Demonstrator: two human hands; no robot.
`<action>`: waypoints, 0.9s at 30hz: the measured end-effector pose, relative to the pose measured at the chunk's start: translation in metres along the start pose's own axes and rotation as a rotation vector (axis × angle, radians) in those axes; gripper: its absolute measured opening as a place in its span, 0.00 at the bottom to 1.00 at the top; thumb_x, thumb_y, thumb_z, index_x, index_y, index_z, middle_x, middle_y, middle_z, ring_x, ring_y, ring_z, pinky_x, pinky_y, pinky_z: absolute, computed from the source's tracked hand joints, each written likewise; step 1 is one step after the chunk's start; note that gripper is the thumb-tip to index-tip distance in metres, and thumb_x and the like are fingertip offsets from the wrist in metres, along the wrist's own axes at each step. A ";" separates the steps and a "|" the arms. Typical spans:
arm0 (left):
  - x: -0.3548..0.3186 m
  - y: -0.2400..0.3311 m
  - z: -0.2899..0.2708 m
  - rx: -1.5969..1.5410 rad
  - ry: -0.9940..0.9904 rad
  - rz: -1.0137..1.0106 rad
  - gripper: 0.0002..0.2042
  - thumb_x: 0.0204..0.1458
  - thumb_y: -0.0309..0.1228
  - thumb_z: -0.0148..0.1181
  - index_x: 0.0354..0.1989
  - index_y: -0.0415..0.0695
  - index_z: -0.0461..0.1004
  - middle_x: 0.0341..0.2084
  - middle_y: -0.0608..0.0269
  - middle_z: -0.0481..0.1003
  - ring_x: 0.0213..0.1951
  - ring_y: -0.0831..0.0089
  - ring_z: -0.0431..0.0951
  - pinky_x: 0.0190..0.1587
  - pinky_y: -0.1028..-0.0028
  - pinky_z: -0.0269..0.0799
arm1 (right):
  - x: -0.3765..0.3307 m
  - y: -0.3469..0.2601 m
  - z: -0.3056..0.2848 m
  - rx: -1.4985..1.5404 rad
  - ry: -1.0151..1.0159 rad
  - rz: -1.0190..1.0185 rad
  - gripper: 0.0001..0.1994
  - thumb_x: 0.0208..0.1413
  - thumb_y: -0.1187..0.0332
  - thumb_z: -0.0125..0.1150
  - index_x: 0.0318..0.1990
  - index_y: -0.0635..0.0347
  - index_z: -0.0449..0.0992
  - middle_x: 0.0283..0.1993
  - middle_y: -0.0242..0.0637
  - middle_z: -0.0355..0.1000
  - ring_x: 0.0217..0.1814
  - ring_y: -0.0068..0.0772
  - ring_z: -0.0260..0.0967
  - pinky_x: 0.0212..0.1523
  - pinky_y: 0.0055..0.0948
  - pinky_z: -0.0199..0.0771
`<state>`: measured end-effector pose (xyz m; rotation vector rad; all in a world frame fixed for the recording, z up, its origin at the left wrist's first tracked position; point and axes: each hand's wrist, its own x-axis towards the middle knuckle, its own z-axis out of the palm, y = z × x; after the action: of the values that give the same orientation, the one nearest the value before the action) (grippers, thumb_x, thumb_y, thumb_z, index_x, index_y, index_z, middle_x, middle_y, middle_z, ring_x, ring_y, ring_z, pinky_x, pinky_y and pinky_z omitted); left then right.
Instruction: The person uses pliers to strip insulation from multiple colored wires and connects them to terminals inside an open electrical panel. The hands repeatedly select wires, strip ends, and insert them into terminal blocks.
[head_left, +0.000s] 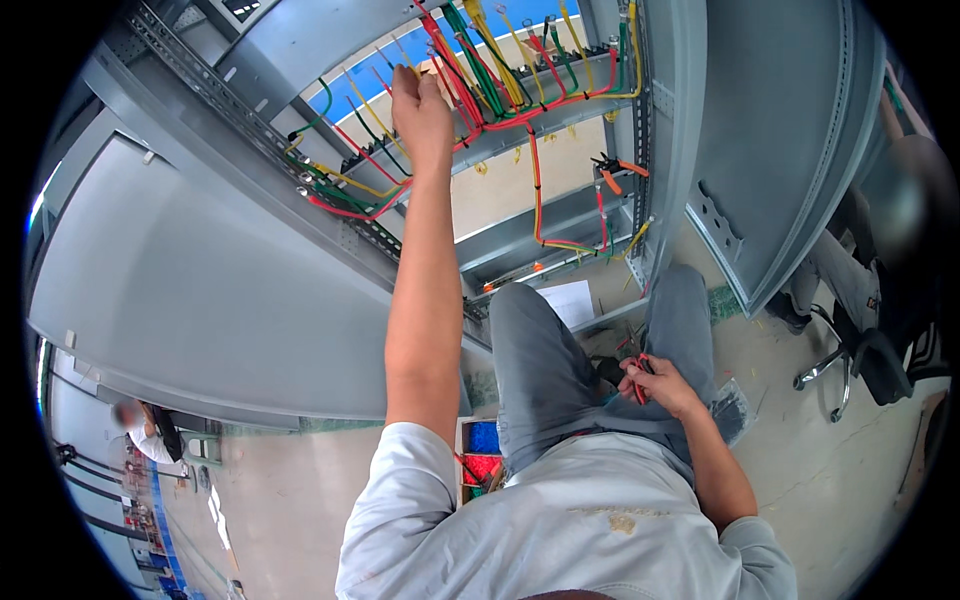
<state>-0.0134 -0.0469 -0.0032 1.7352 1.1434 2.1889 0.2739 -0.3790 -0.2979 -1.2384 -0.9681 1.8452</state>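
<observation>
My left hand [420, 115] is raised into the open grey cabinet, fingertips pressed together among upright wire ends. What lies between them is too small to tell. Right beside it rises a thick bundle of red, green and yellow wires [485, 85]. Single cut wires [365, 120] stand up along the rail to its left. Down at my lap, my right hand [660, 385] is closed around red-handled pliers [641, 380]; their jaws are hard to make out. An orange-handled hand tool [620, 173] hangs on the cabinet frame to the right, away from both hands.
Perforated steel rails [643, 100] frame the cabinet, with grey door panels [180, 270] on both sides. A white paper sheet [570, 302] lies by my knees. Bins of blue and red small parts [483, 436] stand beside my left hip. Another person sits near an office chair [850, 350] at right.
</observation>
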 end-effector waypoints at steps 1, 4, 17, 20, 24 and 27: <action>-0.002 0.003 0.000 -0.051 -0.012 -0.032 0.22 0.64 0.29 0.55 0.64 0.30 0.67 0.52 0.46 0.78 0.53 0.64 0.79 0.57 0.69 0.71 | 0.002 -0.006 0.003 -0.056 0.016 -0.052 0.17 0.69 0.61 0.57 0.53 0.68 0.74 0.37 0.38 0.78 0.35 0.27 0.75 0.37 0.28 0.77; -0.003 0.013 -0.011 -0.146 -0.100 -0.104 0.19 0.64 0.30 0.58 0.60 0.32 0.72 0.46 0.53 0.81 0.47 0.71 0.80 0.52 0.73 0.72 | 0.012 -0.041 0.015 -0.313 0.076 -0.172 0.19 0.68 0.55 0.58 0.49 0.66 0.76 0.34 0.34 0.77 0.33 0.24 0.72 0.35 0.27 0.72; -0.001 0.005 -0.046 -0.481 -0.444 -0.094 0.13 0.67 0.33 0.57 0.53 0.39 0.78 0.39 0.65 0.80 0.43 0.79 0.76 0.53 0.74 0.69 | 0.085 -0.337 0.157 -0.193 -0.516 -0.353 0.17 0.70 0.55 0.54 0.51 0.63 0.73 0.43 0.41 0.79 0.44 0.32 0.80 0.42 0.33 0.82; 0.001 0.003 -0.052 -0.512 -0.463 -0.124 0.13 0.67 0.33 0.56 0.53 0.39 0.78 0.41 0.66 0.80 0.44 0.79 0.76 0.53 0.75 0.69 | 0.097 -0.356 0.166 -0.127 -0.567 -0.344 0.16 0.71 0.58 0.53 0.50 0.64 0.72 0.43 0.46 0.79 0.48 0.43 0.82 0.44 0.40 0.86; 0.004 0.001 -0.054 -0.554 -0.474 -0.145 0.13 0.67 0.32 0.57 0.53 0.38 0.78 0.43 0.65 0.80 0.45 0.79 0.77 0.51 0.76 0.72 | 0.110 -0.368 0.167 -0.116 -0.547 -0.341 0.17 0.71 0.59 0.53 0.54 0.66 0.72 0.43 0.49 0.79 0.47 0.46 0.82 0.45 0.42 0.86; 0.006 -0.005 -0.053 -0.580 -0.497 -0.157 0.13 0.66 0.32 0.57 0.54 0.38 0.78 0.44 0.65 0.80 0.45 0.78 0.77 0.50 0.75 0.74 | 0.116 -0.373 0.165 -0.112 -0.525 -0.316 0.18 0.71 0.59 0.53 0.56 0.67 0.71 0.41 0.48 0.79 0.46 0.46 0.82 0.45 0.42 0.86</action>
<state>-0.0637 -0.0656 -0.0041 1.6950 0.4475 1.6264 0.1368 -0.1354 0.0207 -0.6100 -1.4708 1.9081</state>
